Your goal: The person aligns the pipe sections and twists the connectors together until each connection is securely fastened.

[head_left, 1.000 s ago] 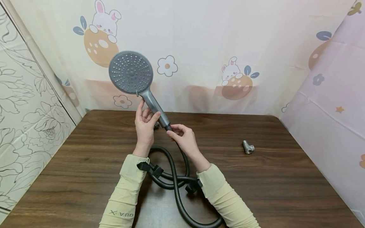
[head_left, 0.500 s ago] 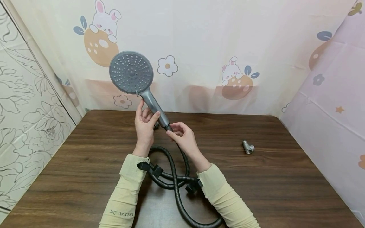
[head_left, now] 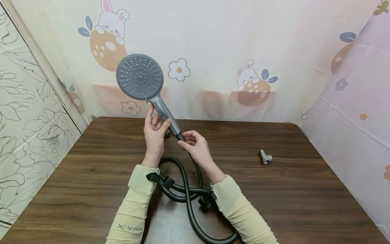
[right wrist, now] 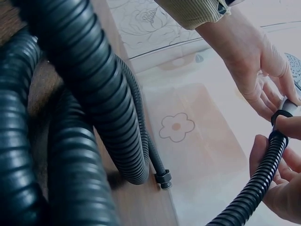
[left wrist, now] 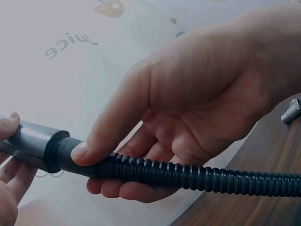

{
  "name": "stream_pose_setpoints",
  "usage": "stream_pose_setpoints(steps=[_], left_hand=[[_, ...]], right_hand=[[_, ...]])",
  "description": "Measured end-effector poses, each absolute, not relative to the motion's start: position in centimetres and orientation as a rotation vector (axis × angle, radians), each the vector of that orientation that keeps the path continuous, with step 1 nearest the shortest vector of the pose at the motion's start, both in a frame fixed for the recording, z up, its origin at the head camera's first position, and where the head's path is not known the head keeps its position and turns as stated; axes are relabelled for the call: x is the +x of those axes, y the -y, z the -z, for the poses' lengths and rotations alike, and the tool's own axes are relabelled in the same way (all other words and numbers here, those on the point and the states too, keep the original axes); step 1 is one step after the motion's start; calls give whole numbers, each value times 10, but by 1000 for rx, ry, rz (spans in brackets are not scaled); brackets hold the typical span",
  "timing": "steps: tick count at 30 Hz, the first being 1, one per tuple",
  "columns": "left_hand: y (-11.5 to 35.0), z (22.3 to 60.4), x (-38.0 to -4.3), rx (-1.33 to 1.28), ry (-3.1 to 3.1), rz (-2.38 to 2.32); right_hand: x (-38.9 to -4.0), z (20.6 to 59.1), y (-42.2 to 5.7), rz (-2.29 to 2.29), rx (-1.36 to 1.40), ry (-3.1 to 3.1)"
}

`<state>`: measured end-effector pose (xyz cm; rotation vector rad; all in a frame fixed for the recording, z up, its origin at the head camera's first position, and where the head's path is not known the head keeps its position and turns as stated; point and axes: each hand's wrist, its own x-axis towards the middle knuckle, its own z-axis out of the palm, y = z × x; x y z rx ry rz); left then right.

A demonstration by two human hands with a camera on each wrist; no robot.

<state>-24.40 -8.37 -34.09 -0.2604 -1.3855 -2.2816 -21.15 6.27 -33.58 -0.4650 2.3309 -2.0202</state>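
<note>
A grey shower head (head_left: 140,77) is held up above the table, its round nozzle face turned toward the head camera. My left hand (head_left: 155,137) grips its handle (head_left: 166,113), thumb at the near side and fingers behind. Below it, my right hand (head_left: 196,147) pinches the dark collar of the black ribbed hose (left wrist: 73,153) between thumb and fingers, right at the handle's lower end. A narrow dark ring shows between collar and handle in the left wrist view. From there the hose (head_left: 190,206) hangs down and lies in loops between the forearms.
A metal tee fitting (head_left: 265,157) lies on the wooden table (head_left: 304,189) at the right. The hose's other end (right wrist: 163,179), with a dark nut, lies toward the back edge. A printed curtain (head_left: 213,40) hangs behind the table.
</note>
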Motion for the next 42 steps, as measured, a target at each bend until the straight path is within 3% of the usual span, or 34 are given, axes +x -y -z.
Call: stream_pose_setpoints(steps=[18,28,37,42], left_hand=[[83,341,-245,-261,1382,2270],[82,341,-245,-262,1376,2268],[83,342,-245,-264,1370,2276],[83,341,-245,-259,1370,2278]], right_hand=[[-213,337,-62,2090,-486,-2261],[-228,359,-64,2091,-507,-2280],[-213,335,-64,2013,-467,-2298],[-220,346,-63,2019,-450,-2312]])
